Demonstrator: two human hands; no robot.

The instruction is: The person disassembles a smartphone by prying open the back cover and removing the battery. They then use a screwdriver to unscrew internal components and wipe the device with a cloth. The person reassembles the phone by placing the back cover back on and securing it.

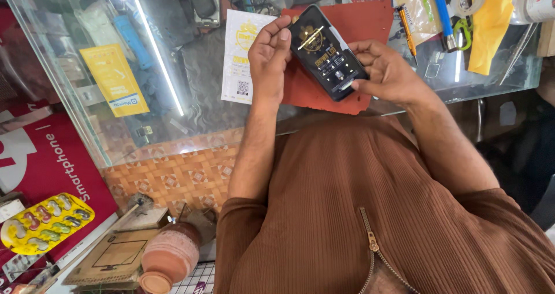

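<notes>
Both forearms reached forward from brown ribbed sleeves over the glass desk [191, 97]. The left hand [269, 57] was raised with its fingers curled, thumb and fingertips pinching the left edge of a black smartphone [325, 52]. The right hand [386, 71] cupped the phone's right side and lower end, thumb pressed along its bottom edge. The phone was held tilted, above a red mat [347, 25] and clear of the desk.

The right hand's fingers were mostly hidden behind the phone. What lay under the glass was blurred by reflections, apart from a yellow card [114, 80]. A white paper [240, 57] lay partly behind the left hand.

At lower left, a yellow tray [43, 223] held small coloured pieces in its pockets.
</notes>
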